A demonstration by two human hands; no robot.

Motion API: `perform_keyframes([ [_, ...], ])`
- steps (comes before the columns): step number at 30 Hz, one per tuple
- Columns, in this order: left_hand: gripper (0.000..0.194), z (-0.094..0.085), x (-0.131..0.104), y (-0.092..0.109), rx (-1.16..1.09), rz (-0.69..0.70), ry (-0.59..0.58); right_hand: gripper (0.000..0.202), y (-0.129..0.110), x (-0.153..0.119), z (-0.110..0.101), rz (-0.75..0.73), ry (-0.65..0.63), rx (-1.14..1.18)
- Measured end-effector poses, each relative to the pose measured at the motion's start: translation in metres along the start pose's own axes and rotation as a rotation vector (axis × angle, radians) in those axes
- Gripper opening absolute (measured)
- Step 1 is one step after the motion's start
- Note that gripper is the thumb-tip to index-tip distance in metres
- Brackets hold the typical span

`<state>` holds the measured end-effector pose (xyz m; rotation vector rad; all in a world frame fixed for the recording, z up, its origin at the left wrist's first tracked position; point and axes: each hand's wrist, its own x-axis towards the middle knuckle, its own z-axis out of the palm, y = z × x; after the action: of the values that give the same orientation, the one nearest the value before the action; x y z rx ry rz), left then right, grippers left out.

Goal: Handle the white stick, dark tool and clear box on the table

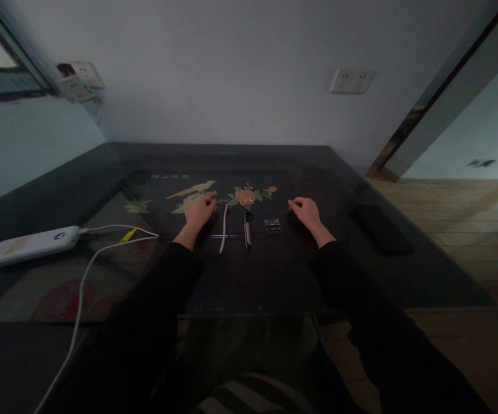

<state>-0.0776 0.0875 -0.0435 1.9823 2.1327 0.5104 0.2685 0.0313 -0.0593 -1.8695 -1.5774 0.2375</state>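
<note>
Three small objects lie in a row on the dark table [257,282] between my hands. At the left of the row is a thin whitish stick or cord [223,230], beside it a slim tool with a dark head and pale handle [247,230], then a small clear case [272,226]. My left hand [199,211] rests left of the stick, its fingers curled closed with nothing visible in them. To the right of the case, my right hand [306,211] rests on the table, fingers curled together and seemingly holding nothing.
A white power bank [31,246] with a white cable [81,293] and yellow tag lies on the left. A dark flat object [382,229], perhaps a phone, is on the right. Behind the table stands a wall with sockets [352,81].
</note>
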Motion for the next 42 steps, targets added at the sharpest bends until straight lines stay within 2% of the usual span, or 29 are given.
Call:
perform_keyframes([
  [42,0.039,-0.0004,-0.0020,0.0008,0.019,0.006,0.010,0.036,-0.0011,-0.0005,-0.0005,-0.018,0.004,-0.030],
])
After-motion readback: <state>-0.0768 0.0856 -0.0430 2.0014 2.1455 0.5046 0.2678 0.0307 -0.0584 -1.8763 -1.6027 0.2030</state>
